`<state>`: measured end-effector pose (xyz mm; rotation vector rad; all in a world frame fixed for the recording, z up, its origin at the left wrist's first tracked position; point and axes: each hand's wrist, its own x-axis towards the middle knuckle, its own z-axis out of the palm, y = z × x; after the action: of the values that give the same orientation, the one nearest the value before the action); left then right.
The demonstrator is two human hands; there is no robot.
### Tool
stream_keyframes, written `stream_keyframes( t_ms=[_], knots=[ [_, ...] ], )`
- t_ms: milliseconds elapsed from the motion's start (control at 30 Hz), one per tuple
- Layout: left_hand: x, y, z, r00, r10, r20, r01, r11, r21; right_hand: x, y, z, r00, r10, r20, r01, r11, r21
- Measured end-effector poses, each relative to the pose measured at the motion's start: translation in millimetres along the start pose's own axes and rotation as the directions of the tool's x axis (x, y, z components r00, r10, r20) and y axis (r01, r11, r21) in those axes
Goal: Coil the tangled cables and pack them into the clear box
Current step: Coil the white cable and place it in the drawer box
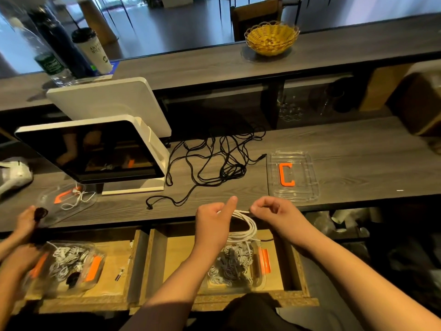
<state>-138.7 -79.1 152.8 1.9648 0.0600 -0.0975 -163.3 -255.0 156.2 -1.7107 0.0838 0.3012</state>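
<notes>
At 9 o'clock, a second person's hands (26, 223) work over a box of coiled white cables (69, 261) in a left drawer; a lid (69, 199) with an orange clip lies on the counter (358, 149) above. Behind stands a screen (95, 151), and far at 11 o'clock a cup (93, 51) bears print too blurred to read. The black cable (214, 163) sprawls tangled at 12 o'clock, untouched. The left hand (212, 225) has its grip curled round loops of white cable (245, 223), thumb up; the right hand (269, 211) pinches that cable's end just beside it. Below, at 6 o'clock, the clear box (238, 266) in the drawer holds many coiled cables already. At 2 o'clock its lid (293, 175) lies open with an orange clip shaped like a C. I judge the job well along: one white coil in hand, the black tangle left.
</notes>
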Motion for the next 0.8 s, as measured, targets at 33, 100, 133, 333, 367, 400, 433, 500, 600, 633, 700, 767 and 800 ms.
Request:
stream_keyframes(
  t_ms=[33, 100, 133, 333, 367, 400, 433, 500, 600, 633, 700, 767, 800],
  knots=[
    [1, 2, 2, 0.999, -0.030, -0.015, 0.029, 0.999, -0.029, 1, 4, 1, 1.000, 0.001, 0.009, -0.001, 1.000, 0.005],
    [3, 5, 7, 0.991, -0.119, -0.068, 0.111, 0.987, -0.113, 1, 9, 7, 0.999, 0.031, 0.039, -0.031, 1.000, 0.004],
    [5, 6, 9, 0.979, -0.176, -0.106, 0.157, 0.974, -0.165, 0, 11, 11, 0.998, 0.042, 0.053, -0.042, 0.999, -0.013],
    [24, -4, 16, 0.925, -0.267, -0.272, 0.197, 0.945, -0.260, -2, 12, 34, 0.997, 0.024, 0.079, -0.001, 0.959, -0.283],
    [27, -5, 18, 0.925, -0.251, -0.286, 0.185, 0.953, -0.239, -3, 10, 35, 0.997, 0.009, 0.081, 0.017, 0.949, -0.315],
    [29, -6, 20, 0.929, -0.220, -0.299, 0.165, 0.966, -0.198, -3, 7, 35, 0.996, -0.005, 0.086, 0.035, 0.938, -0.345],
    [31, -6, 21, 0.936, -0.173, -0.308, 0.136, 0.981, -0.137, -3, 2, 34, 0.995, -0.017, 0.099, 0.053, 0.925, -0.375],
    [34, -9, 23, 0.956, -0.052, -0.288, 0.066, 0.997, 0.037, -1, -3, 32, 0.991, -0.015, 0.130, 0.071, 0.895, -0.440],
    [37, -13, 19, 0.980, 0.064, -0.189, 0.000, 0.947, 0.321, -2, -6, 33, 0.987, 0.013, 0.160, 0.066, 0.874, -0.482],
    [38, -15, 18, 0.985, 0.092, -0.147, -0.027, 0.919, 0.394, -2, -6, 33, 0.988, 0.011, 0.154, 0.064, 0.878, -0.474],
    [41, -18, 16, 0.989, 0.130, -0.065, -0.081, 0.865, 0.496, -2, -9, 31, 0.993, -0.023, 0.117, 0.070, 0.904, -0.421],
    [43, -18, 16, 0.988, 0.149, 0.039, -0.146, 0.830, 0.539, 2, -11, 26, 0.996, -0.074, 0.053, 0.088, 0.929, -0.361],
    [43, -16, 16, 0.984, 0.156, 0.092, -0.181, 0.820, 0.543, 5, -11, 23, 0.995, -0.100, 0.011, 0.098, 0.934, -0.343]
  ],
)
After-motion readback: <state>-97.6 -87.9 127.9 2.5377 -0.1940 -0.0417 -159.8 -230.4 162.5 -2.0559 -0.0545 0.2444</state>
